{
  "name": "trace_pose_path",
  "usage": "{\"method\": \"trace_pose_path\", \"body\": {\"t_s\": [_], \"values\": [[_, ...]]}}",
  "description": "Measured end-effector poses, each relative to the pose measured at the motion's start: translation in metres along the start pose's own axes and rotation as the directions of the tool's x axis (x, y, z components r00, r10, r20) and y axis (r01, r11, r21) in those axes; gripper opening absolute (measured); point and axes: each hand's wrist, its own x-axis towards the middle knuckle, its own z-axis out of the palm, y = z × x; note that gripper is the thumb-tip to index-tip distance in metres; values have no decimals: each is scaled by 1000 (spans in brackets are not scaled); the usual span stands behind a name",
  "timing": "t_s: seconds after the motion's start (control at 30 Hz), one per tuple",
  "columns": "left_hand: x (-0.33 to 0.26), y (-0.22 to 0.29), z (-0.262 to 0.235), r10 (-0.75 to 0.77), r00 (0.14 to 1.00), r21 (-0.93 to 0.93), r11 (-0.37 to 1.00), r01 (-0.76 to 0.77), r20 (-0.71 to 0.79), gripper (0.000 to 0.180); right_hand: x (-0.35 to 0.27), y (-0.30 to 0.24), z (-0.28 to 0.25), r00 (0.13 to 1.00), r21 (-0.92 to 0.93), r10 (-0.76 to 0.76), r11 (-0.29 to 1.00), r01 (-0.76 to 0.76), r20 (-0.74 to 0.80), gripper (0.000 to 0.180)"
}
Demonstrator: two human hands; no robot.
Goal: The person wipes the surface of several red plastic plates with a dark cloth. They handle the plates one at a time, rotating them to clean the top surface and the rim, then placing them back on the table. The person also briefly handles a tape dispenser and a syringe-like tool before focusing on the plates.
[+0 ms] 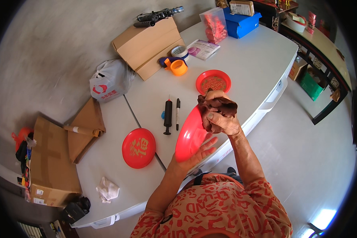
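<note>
My left hand (191,160) supports a tilted red plate (188,133) from its underside, fingers spread along the lower edge. A crumpled dark brown cloth (227,108) is bunched in my right hand (228,123), whose fingers close around it. The cloth presses against the plate's upper right rim. Just beyond, a red plate with a gold pattern (213,82) lies on the table. Another red plate with a gold character (139,148) rests to the left of my hands.
On the grey table (146,101) lie a black hand pump (167,117), a marker (177,115), an orange tape ring (179,68) and a white cloth (107,189). Farther back are cardboard boxes (150,47), a plastic bag (109,81), a clear bin (215,25) and a blue box (242,24).
</note>
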Motion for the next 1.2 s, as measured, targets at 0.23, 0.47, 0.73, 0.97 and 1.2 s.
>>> {"method": "trace_pose_path", "body": {"t_s": [0.23, 0.47, 0.73, 0.97, 1.2], "values": [[-28, 2, 30, 624, 779, 598, 604, -526, 55, 35, -15, 12, -11, 956, -4, 246, 968, -250, -158, 32], [-21, -3, 43, 805, 584, 947, 102, -306, 102, 20, -26, 9, 20, 986, -607, -118, 794, 22, -118, 36], [-26, -3, 42, 803, 591, 917, 175, -359, 78, 18, -31, -4, 53, 905, -814, -372, 449, 368, 204, 44], [-25, -3, 40, 769, 618, 957, 30, -290, 164, 13, -22, -9, 41, 958, -599, -169, 801, -3, -231, 33], [-24, -4, 31, 750, 631, 937, 43, -347, 199, 20, -31, -22, 59, 951, -868, -298, 447, 217, 85, 46]]}}
